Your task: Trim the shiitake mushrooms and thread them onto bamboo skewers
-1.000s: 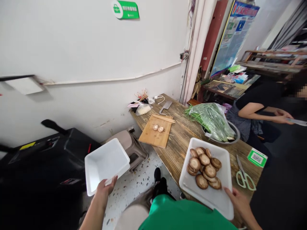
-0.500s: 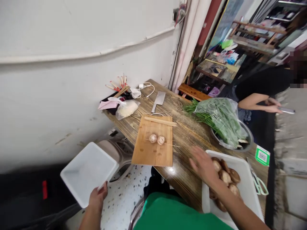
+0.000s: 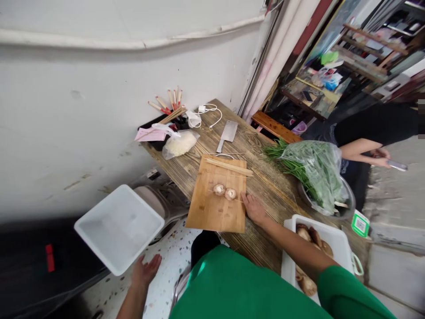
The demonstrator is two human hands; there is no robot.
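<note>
Two mushrooms (image 3: 224, 191) sit side by side on a thin wooden skewer, lying on the wooden cutting board (image 3: 212, 215). At the board's right edge, the fingers of my right hand (image 3: 255, 209) are closed around the skewer's outer end; the fingertips are partly hidden. My left hand (image 3: 146, 270) is open and palm up, low on the left, with nothing in it. Just beyond it is an empty white plastic bin (image 3: 119, 228), apart from the fingers. Several loose skewers (image 3: 229, 166) lie across the board's far end. On the right, brown mushrooms (image 3: 307, 283) fill part of a white tub (image 3: 288, 261).
A cleaver (image 3: 228, 133) lies beyond the board. Bagged greens (image 3: 312, 170) stand in a metal bowl (image 3: 350, 199) on the right. A bag of pale food (image 3: 181, 144) and a black box of sticks are by the wall. Another person's hands (image 3: 381, 157) hold a phone.
My right hand has moved left from beside the mushroom tub to the skewer at the board. My left hand has let go of the white bin and drawn a little away from it.
</note>
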